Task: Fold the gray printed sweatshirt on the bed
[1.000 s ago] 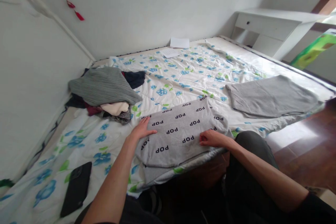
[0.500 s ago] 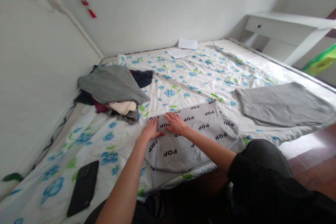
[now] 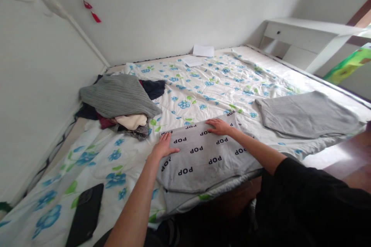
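Note:
A light grey garment printed with "POP" [image 3: 197, 160] lies spread on the bed near its front edge, the lettering upside down to me. My left hand [image 3: 164, 147] rests flat on its left side, fingers out and thumb apart. Farther right, near the garment's far edge, my right hand [image 3: 218, 126] lies palm down with its fingers stretched over the cloth. Neither hand grips anything. Part of the garment is hidden under my right forearm.
A pile of clothes topped by a grey-green knit [image 3: 118, 94] lies at left. Another grey ribbed garment [image 3: 307, 114] lies flat at right. A black phone [image 3: 87, 212] is at lower left. Paper sheets [image 3: 203, 51] lie by the wall, and a white desk [image 3: 301, 38] stands beyond.
My right hand has slid right along the far part of the printed garment, away from my left hand. The left hand stays on the left side. The view has shifted slightly.

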`<state>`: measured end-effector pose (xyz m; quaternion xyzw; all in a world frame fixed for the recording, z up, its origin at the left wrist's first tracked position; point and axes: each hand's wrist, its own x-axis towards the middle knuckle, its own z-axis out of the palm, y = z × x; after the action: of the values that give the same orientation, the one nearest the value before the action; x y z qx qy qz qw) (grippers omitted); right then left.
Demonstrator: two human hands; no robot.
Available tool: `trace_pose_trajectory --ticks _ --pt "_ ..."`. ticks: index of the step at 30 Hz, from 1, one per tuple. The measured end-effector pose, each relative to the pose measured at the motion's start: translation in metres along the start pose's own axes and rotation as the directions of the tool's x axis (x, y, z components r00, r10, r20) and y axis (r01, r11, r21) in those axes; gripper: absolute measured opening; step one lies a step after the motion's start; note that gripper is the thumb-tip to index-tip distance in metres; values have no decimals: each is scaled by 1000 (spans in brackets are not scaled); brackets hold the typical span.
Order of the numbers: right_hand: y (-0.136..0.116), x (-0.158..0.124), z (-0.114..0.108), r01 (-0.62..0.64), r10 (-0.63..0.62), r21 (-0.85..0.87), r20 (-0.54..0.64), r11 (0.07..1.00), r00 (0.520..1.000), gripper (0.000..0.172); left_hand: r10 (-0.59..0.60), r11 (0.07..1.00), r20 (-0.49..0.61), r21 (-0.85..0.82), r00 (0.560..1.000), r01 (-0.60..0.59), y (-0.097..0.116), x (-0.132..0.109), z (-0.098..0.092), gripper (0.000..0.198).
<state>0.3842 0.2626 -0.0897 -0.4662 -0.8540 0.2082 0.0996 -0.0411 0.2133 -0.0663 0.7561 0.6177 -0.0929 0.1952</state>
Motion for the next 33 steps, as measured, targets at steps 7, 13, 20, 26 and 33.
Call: trace_pose_trajectory --ticks 7,13,20,26,33 --pt "103 -70 -43 -207 204 -56 -55 977 977 54 0 1000 -39 -31 999 -1 -3 3 4 126" --pt "119 -61 -42 -347 360 102 -166 932 918 40 0 999 -32 -43 999 -1 -4 0 4 125" --pt "144 -50 -36 -604 727 412 -289 682 623 72 5 1000 -34 -25 999 -6 -9 4 8 127" --pt "149 -47 -36 -600 738 603 27 526 674 28 4 1000 -44 -26 999 -5 -13 5 10 128" --pt "134 -41 -42 -504 727 729 13 464 687 28 2 1000 -17 -21 1000 -2 -15 5 6 130"
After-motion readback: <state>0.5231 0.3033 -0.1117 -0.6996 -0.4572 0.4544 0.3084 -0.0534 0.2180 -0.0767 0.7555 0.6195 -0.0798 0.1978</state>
